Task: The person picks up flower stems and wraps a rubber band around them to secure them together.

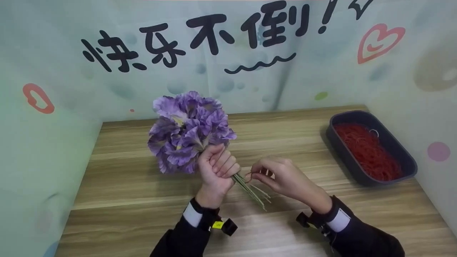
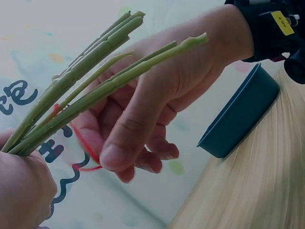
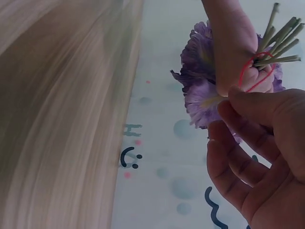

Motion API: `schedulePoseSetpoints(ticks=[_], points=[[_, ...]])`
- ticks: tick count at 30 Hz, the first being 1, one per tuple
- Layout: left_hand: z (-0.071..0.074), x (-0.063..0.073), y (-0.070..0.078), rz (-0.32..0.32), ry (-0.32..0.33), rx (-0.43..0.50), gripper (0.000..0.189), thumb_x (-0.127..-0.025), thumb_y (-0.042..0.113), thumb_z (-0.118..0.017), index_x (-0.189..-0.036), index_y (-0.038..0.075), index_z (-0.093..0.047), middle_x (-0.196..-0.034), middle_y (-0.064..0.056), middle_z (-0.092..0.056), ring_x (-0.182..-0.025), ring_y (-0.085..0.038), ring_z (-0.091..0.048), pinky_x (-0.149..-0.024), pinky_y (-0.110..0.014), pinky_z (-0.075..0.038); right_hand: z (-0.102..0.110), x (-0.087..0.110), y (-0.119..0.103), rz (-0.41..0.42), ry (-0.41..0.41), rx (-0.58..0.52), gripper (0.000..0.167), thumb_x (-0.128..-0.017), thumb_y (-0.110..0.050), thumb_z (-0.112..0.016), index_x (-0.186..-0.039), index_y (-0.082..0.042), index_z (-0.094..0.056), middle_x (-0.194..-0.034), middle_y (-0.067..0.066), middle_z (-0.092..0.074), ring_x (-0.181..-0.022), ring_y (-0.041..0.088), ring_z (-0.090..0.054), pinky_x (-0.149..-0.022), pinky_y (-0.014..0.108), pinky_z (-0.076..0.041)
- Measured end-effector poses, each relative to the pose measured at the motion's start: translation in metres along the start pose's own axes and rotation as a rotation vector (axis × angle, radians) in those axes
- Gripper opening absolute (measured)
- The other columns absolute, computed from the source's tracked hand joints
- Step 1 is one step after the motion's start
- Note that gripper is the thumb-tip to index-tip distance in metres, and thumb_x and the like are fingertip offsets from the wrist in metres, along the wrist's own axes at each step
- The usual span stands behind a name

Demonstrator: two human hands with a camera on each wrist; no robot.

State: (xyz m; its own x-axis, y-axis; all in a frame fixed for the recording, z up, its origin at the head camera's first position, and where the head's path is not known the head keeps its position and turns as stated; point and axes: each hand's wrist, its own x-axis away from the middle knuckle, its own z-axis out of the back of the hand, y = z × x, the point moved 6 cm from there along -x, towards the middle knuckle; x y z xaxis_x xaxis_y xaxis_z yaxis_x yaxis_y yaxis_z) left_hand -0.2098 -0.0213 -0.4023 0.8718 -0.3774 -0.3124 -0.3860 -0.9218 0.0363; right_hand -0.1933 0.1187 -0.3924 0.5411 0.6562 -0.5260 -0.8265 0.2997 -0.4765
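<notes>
A bunch of purple artificial flowers [image 1: 191, 130] is held up over the table by my left hand [image 1: 218, 167], its fingers curled round the green stems [image 2: 95, 71]. The stem ends poke out below that fist, toward the right. Between thumb and index finger, my right hand [image 1: 285, 176] pinches a thin red rubber band [image 3: 242, 76]. In the right wrist view the band forms a loop that passes about the stems, close to the left fist. Part of the loop behind the stems is hidden.
On the right of the wooden table [image 1: 128, 185] stands a dark rectangular tub [image 1: 339, 150] with a heap of red rubber bands [image 1: 367, 151] in it. A printed backdrop [image 1: 142, 85] with dark lettering rises behind the table and along both sides.
</notes>
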Motion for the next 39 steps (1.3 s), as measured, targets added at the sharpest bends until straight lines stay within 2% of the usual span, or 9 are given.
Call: schedulePoseSetpoints(ticks=[4, 9, 13, 17, 20, 24, 27, 35, 39], points=[[-0.003, 0.0, 0.0, 0.0, -0.024, 0.011, 0.046, -0.09, 0.01, -0.047, -0.051, 0.019, -0.024, -0.041, 0.008, -0.019, -0.035, -0.006, -0.016, -0.036, -0.019, -0.016, -0.005, 0.001, 0.0, 0.015, -0.024, 0.015, 0.016, -0.088, -0.012, -0.072, -0.104, -0.01, -0.071, -0.094, -0.001, -0.071, -0.078, 0.006, -0.066, -0.069, 0.016, -0.052], [-0.005, 0.001, 0.001, -0.006, -0.035, 0.01, 0.046, -0.09, 0.01, -0.046, -0.051, 0.019, -0.024, -0.041, 0.008, -0.019, -0.035, -0.006, -0.016, -0.037, -0.019, -0.016, -0.013, 0.002, -0.001, 0.026, -0.071, 0.027, 0.012, -0.09, -0.013, -0.069, -0.101, -0.012, -0.073, -0.091, -0.005, -0.07, -0.077, 0.003, -0.064, -0.07, 0.014, -0.05], [-0.007, 0.001, 0.002, -0.019, -0.042, 0.019, 0.046, -0.09, 0.01, -0.047, -0.051, 0.019, -0.024, -0.041, 0.008, -0.02, -0.034, -0.006, -0.016, -0.036, -0.019, -0.016, -0.021, 0.004, 0.002, -0.009, -0.103, 0.034, 0.011, -0.089, -0.009, -0.069, -0.1, -0.011, -0.071, -0.092, -0.003, -0.07, -0.079, 0.005, -0.064, -0.071, 0.017, -0.051], [-0.008, 0.001, 0.003, -0.031, -0.058, 0.04, 0.046, -0.089, 0.01, -0.047, -0.051, 0.02, -0.024, -0.041, 0.008, -0.02, -0.035, -0.006, -0.016, -0.037, -0.019, -0.016, -0.027, 0.006, 0.002, -0.028, -0.121, 0.034, 0.017, -0.084, -0.001, -0.069, -0.099, -0.01, -0.07, -0.09, 0.0, -0.069, -0.078, 0.009, -0.063, -0.07, 0.023, -0.053], [-0.009, 0.001, 0.003, -0.031, -0.064, 0.049, 0.046, -0.089, 0.01, -0.047, -0.051, 0.02, -0.024, -0.041, 0.008, -0.02, -0.035, -0.006, -0.016, -0.037, -0.019, -0.015, -0.028, 0.005, 0.001, -0.016, -0.103, -0.007, 0.019, -0.084, 0.001, -0.068, -0.1, -0.009, -0.069, -0.092, 0.001, -0.069, -0.081, 0.011, -0.064, -0.073, 0.024, -0.053], [-0.009, 0.002, 0.004, -0.031, -0.061, 0.049, 0.046, -0.089, 0.01, -0.046, -0.051, 0.02, -0.023, -0.041, 0.008, -0.02, -0.035, -0.006, -0.017, -0.036, -0.019, -0.016, -0.02, 0.002, 0.001, -0.005, -0.036, -0.088, 0.013, -0.09, -0.007, -0.068, -0.102, -0.009, -0.071, -0.096, 0.0, -0.07, -0.084, 0.01, -0.066, -0.075, 0.02, -0.053], [-0.011, 0.002, 0.005, -0.032, -0.067, 0.047, 0.045, -0.089, 0.01, -0.045, -0.051, 0.02, -0.023, -0.041, 0.008, -0.019, -0.034, -0.007, -0.017, -0.036, -0.019, -0.016, -0.014, 0.002, 0.005, -0.033, 0.005, -0.121, 0.012, -0.091, -0.014, -0.068, -0.102, -0.011, -0.072, -0.095, -0.002, -0.071, -0.079, 0.006, -0.066, -0.069, 0.018, -0.053], [-0.014, 0.003, 0.005, -0.02, -0.113, 0.061, 0.046, -0.091, 0.01, -0.044, -0.051, 0.018, -0.023, -0.041, 0.007, -0.02, -0.035, -0.007, -0.016, -0.037, -0.019, -0.016, -0.007, 0.001, 0.01, -0.076, 0.034, -0.152, 0.012, -0.09, -0.009, -0.068, -0.101, -0.008, -0.073, -0.089, 0.001, -0.072, -0.065, 0.006, -0.065, -0.056, 0.017, -0.052], [-0.013, 0.002, 0.005, -0.027, -0.11, 0.06, 0.045, -0.09, 0.01, -0.045, -0.051, 0.019, -0.023, -0.041, 0.008, -0.02, -0.035, -0.007, -0.017, -0.037, -0.019, -0.016, 0.002, 0.002, 0.014, -0.101, 0.052, -0.185, 0.011, -0.091, -0.008, -0.067, -0.1, -0.007, -0.073, -0.083, 0.003, -0.072, -0.062, 0.006, -0.064, -0.052, 0.019, -0.053]])
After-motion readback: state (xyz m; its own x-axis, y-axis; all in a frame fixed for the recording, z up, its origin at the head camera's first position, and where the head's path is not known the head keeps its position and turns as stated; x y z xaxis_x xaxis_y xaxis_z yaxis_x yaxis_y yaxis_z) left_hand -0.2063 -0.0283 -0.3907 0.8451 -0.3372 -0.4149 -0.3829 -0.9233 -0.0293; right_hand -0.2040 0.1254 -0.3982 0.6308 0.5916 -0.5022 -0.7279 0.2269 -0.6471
